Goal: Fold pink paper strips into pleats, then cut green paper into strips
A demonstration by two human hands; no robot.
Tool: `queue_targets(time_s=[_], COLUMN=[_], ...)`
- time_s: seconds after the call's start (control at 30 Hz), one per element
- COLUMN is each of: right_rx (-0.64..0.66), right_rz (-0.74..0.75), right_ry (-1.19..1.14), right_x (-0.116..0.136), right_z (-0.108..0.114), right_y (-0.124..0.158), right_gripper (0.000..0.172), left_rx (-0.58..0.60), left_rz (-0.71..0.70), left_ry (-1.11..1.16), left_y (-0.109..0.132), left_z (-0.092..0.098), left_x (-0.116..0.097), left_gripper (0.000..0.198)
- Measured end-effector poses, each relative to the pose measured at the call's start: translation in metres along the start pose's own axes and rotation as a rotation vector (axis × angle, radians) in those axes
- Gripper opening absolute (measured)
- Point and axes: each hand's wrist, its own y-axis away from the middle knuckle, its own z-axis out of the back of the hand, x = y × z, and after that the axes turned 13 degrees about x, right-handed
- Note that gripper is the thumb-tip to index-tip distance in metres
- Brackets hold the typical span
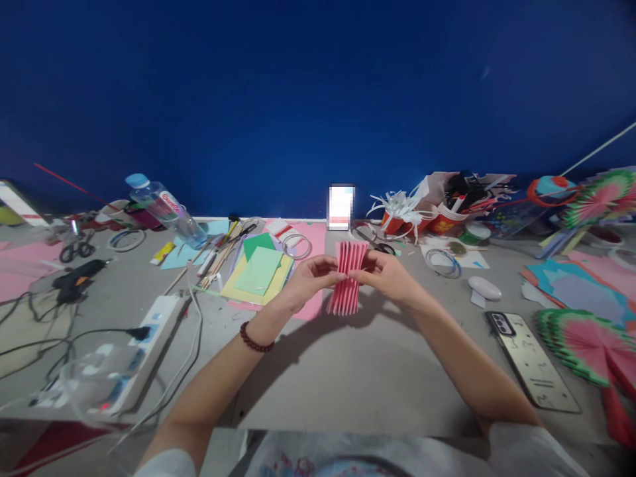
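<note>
A pink accordion-folded paper (349,298) is held upright above the table, pinched narrow at its middle so both ends flare a little. My left hand (314,281) grips it from the left, thumb on the near side and fingers behind. From the right, my right hand (381,273) pinches the same folds, its thumb close to the left thumb. Both hands are closed on the paper, and the fingertips behind it are hidden. Behind the right hand lie dark-handled scissors (385,248). Pink paper (314,311) is spread beneath the left hand.
Green and yellow paper sheets (258,271) lie left of the hands. A power strip (149,351), a hot glue gun (79,281) and a water bottle (169,211) stand further left. To the right are a phone (534,361), a paper fan (591,338) and a red cup (447,222).
</note>
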Motion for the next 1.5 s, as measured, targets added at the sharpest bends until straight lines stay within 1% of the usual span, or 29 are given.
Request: queue_targets(time_s=[0.1, 0.23, 0.33, 0.53, 0.63, 0.73, 0.8, 0.93, 1.07, 1.1, 1.27, 1.37, 1.5], right_rx=[-0.043, -0.089, -0.099, -0.063, -0.023, -0.018, -0.017, 0.01, 0.001, -0.005, -0.008, 0.017, 0.024], right_rz=[-0.047, -0.048, -0.055, -0.053, -0.047, -0.04, -0.033, -0.028, -0.017, -0.016, -0.03, -0.028, -0.025], right_ry=[-0.019, -0.031, -0.046, -0.044, -0.047, -0.055, -0.05, -0.045, -0.04, -0.035, -0.016, -0.051, -0.098], right_x=[-0.001, -0.001, -0.002, -0.004, -0.003, -0.001, 0.0, 0.003, 0.004, 0.004, -0.001, -0.004, -0.007], right_z=[-0.001, -0.002, -0.002, 0.001, 0.002, 0.002, 0.003, 0.003, 0.003, 0.002, 0.001, 0.0, 0.001], right_y=[-0.001, -0.003, -0.004, -0.005, -0.006, -0.007, -0.007, -0.007, -0.007, -0.006, -0.006, -0.006, -0.007], right_gripper=[0.033, 0.031, 0.031, 0.033, 0.032, 0.03, 0.029, 0.025, 0.022, 0.022, 0.026, 0.029, 0.038], left_rx=[-0.013, -0.072, -0.1, -0.134, -0.193, -0.257, -0.269, -0.246, -0.233, -0.217, -0.061, -0.056, -0.068], left_rz=[-0.024, -0.034, -0.044, -0.031, -0.035, -0.036, -0.032, -0.023, -0.026, -0.037, -0.05, -0.054, -0.065], left_ry=[-0.016, -0.034, -0.044, -0.078, -0.076, -0.064, -0.048, -0.025, -0.031, -0.039, -0.072, -0.068, -0.059], left_y=[0.0, -0.001, -0.002, -0.002, -0.003, -0.005, -0.006, -0.007, -0.006, -0.006, -0.005, -0.006, -0.006], left_z=[-0.001, -0.002, -0.001, -0.001, 0.001, 0.005, 0.007, 0.01, 0.008, 0.007, 0.003, 0.002, 0.002], left_x=[0.0, -0.001, 0.0, 0.002, 0.002, 0.003, 0.004, 0.006, 0.006, 0.006, 0.011, 0.015, 0.016], left_gripper=[0.027, 0.029, 0.03, 0.032, 0.035, 0.039, 0.04, 0.039, 0.041, 0.042, 0.059, 0.058, 0.057])
